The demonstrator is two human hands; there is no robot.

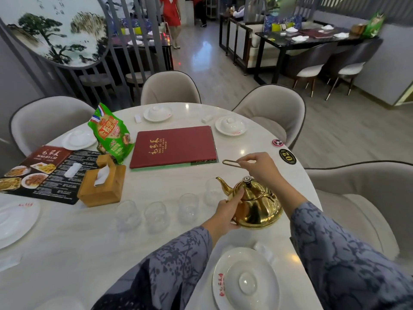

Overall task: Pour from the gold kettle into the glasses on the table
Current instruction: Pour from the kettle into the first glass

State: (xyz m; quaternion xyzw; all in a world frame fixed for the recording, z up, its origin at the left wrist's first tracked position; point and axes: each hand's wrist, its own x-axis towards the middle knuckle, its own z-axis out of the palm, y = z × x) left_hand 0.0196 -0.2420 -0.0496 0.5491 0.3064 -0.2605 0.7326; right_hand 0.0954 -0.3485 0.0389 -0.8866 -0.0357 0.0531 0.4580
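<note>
A gold kettle (257, 204) stands upright on the white round table (67, 253), its spout pointing left. My right hand (260, 166) grips the kettle's thin wire handle above the lid. My left hand (226, 214) rests against the kettle's left side, fingers on its body. Several clear glasses stand in a curved row to the left: one (127, 214), another (155, 214), a third (188, 205), and one (212, 190) just under the spout. They look empty.
A red menu (173, 145) lies mid-table, beside a green snack bag (110, 133), a wooden tissue box (102, 183) and a dark picture menu (44, 171). A plate with an upturned bowl (247, 280) sits near me. Grey chairs ring the table.
</note>
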